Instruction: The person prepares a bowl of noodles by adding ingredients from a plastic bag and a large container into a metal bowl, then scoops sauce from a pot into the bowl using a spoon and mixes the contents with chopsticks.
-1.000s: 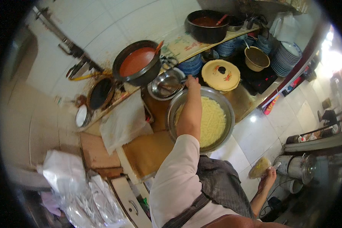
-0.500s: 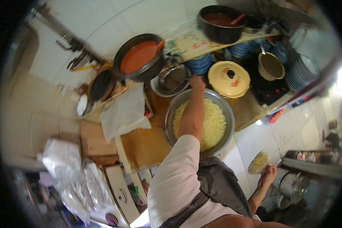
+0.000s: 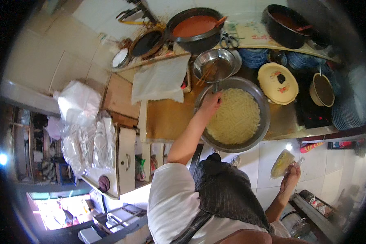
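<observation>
Around the metal pan (image 3: 227,61) we see a crowded worktop (image 3: 164,122): a black pot (image 3: 195,45) of red sauce stands just beyond it, black-handled scissors (image 3: 228,42) lie near its far right side, and a white sheet (image 3: 160,83) spreads to its left. Nearest us, a wide basin (image 3: 265,120) of pale strips (image 3: 236,116) sits beside it, below our left hand (image 3: 210,101), while a cream lidded pot (image 3: 277,83) stands to the basin's right. Our left hand is curled round the pan's handle (image 3: 215,86), which points back toward us, so the pan's long axis runs away from our body, bowl end farthest. Well apart, over the tiled floor (image 3: 248,166), our right hand (image 3: 289,177) is closed on a clear bag (image 3: 281,164), whose long axis slants from lower left to upper right; its gathered neck sticks out rightward past the fingers. The pan is round and shiny, with thin brown sticks (image 3: 204,77) across its near rim; the bag is see-through, bulging with pale yellowish contents.
</observation>
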The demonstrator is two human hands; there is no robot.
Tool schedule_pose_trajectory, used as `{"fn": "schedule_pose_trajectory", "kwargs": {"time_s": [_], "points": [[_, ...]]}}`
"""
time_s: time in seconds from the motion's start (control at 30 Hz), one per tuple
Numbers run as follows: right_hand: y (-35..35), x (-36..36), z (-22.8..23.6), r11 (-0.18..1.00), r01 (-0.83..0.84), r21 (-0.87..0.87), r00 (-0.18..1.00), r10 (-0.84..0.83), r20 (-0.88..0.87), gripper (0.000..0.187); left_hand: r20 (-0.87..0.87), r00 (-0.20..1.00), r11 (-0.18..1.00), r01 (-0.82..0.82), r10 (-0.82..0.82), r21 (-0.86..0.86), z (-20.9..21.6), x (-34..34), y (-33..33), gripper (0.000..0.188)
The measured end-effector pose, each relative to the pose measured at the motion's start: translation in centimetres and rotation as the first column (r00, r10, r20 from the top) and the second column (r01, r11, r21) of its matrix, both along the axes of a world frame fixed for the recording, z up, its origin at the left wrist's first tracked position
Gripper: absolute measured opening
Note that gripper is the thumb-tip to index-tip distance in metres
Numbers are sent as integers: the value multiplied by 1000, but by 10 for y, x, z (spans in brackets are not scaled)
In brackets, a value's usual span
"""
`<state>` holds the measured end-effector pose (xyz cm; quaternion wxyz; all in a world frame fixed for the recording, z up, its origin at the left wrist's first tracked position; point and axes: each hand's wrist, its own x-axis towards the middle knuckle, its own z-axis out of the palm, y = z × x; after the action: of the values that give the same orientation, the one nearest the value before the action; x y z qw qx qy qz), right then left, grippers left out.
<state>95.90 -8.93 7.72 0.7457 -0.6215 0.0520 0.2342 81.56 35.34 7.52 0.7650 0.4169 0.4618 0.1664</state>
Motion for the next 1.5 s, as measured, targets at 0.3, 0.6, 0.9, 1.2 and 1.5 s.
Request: {"fn": "schedule_pose_trajectory", "kwargs": {"time_s": [0.3,0.6,0.9,1.2,1.5], "points": [[90,-48,74,967,-246,70,967,240,85,28,-247,953,981,-149,175,121,21,-253,-67,17],[257,-187,82,863,-499,79,866,494,77,27,-339,931,967,-54,139,248,-96,-434,-55,24],[397,-322,67,621,-780,74,626,776,82,28,-579,786,812,184,217,553,-132,-476,-18,42],[474,-395,80,395,-813,429,440,898,6,32,816,398,907,-215,419,-361,-23,-386,51,57],[492,-341,90,318,-442,838,547,837,-29,41,485,618,785,-515,619,-345,-38,-394,92,46]]}}
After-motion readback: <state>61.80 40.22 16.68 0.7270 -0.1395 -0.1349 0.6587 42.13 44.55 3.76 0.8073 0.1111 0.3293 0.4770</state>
